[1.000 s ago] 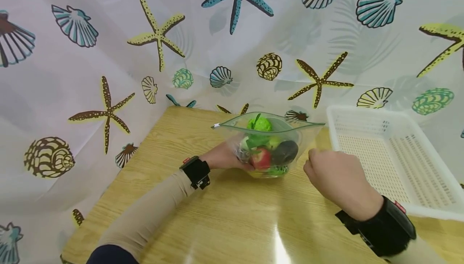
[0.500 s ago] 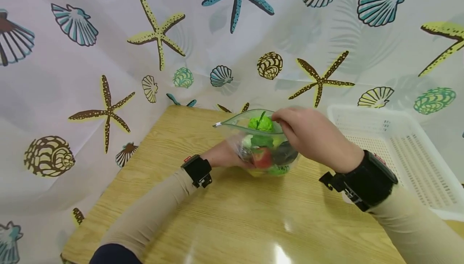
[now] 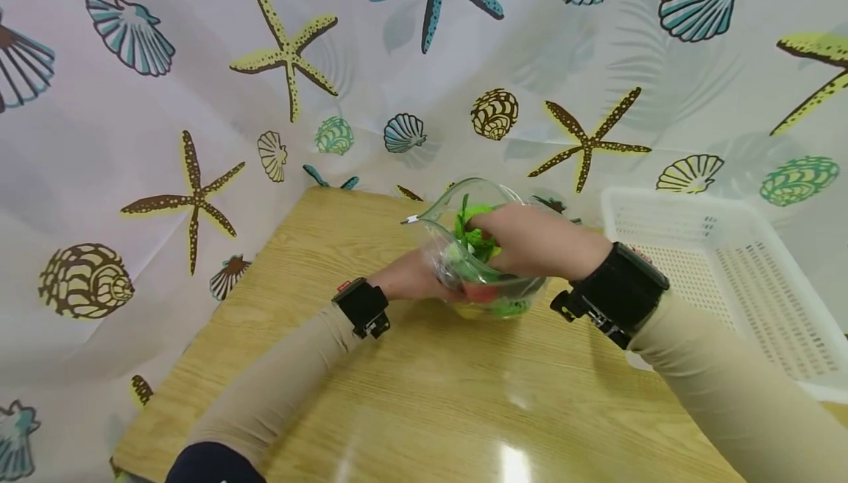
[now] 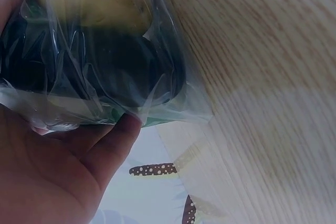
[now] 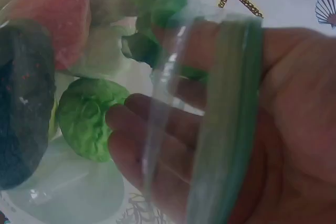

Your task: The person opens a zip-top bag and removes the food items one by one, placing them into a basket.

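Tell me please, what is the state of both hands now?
Left hand: closed, holding the side of the clear bag.
Right hand: inside the bag, by a green leafy piece; whether it grips this cannot be told.

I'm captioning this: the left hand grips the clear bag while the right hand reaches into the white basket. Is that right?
Not quite. The right hand reaches into the clear bag through its open top, as the head view shows. The left hand does grip the bag, as you wrote.
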The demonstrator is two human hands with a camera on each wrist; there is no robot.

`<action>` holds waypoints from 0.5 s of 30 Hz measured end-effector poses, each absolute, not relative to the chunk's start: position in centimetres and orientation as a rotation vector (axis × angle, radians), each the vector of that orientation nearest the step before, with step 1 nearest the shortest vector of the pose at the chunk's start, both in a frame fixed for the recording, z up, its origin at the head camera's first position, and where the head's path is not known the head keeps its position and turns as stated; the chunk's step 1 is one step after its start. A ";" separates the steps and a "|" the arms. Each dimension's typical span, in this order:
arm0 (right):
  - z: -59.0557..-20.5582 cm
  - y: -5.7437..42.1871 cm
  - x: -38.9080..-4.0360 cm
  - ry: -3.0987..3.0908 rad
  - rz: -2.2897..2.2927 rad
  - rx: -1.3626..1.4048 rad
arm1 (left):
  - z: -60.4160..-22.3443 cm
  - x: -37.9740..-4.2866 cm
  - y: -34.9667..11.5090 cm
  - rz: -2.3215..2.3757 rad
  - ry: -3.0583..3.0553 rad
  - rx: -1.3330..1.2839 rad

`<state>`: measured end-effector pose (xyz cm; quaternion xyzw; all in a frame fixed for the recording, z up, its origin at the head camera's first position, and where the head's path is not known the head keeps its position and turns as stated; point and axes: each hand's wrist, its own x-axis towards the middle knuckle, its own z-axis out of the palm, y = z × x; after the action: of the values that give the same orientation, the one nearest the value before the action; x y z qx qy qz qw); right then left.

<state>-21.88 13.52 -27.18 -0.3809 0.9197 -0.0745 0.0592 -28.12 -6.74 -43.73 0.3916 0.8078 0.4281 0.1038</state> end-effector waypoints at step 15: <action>-29.6 11.5 -22.2 2.741 -0.136 -1.132 | -43.4 -27.9 -7.0 1.152 2.478 1.126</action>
<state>-22.17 11.53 -29.64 -0.3798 0.9199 -0.0455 0.0862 -27.94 -6.96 -43.37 0.3793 0.8348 0.3880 0.0930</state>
